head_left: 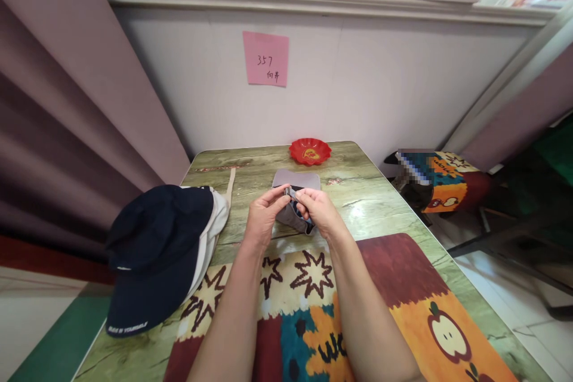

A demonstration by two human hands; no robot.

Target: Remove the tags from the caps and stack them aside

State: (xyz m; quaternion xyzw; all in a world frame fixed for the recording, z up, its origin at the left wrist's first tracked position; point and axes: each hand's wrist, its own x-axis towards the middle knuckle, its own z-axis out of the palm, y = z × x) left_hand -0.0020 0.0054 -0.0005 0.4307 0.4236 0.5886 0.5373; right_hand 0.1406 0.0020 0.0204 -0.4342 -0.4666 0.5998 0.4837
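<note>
A grey cap (296, 178) rests on the table in front of me, its brim toward the wall. Both of my hands are at its strap (292, 193), over the opening of the cap. My left hand (263, 212) pinches a small dark buckle (287, 191) between thumb and fingers. Opposite it, my right hand (321, 210) grips the strap close to the buckle. The fingers cover part of the strap and of the cap's inside.
A navy cap (165, 233) lies on white caps (218, 218) at the left. Near the wall stands a red scalloped dish (310, 151). A patterned mat (403, 268) covers the front of the table (250, 176). A pink note (266, 59) hangs on the wall.
</note>
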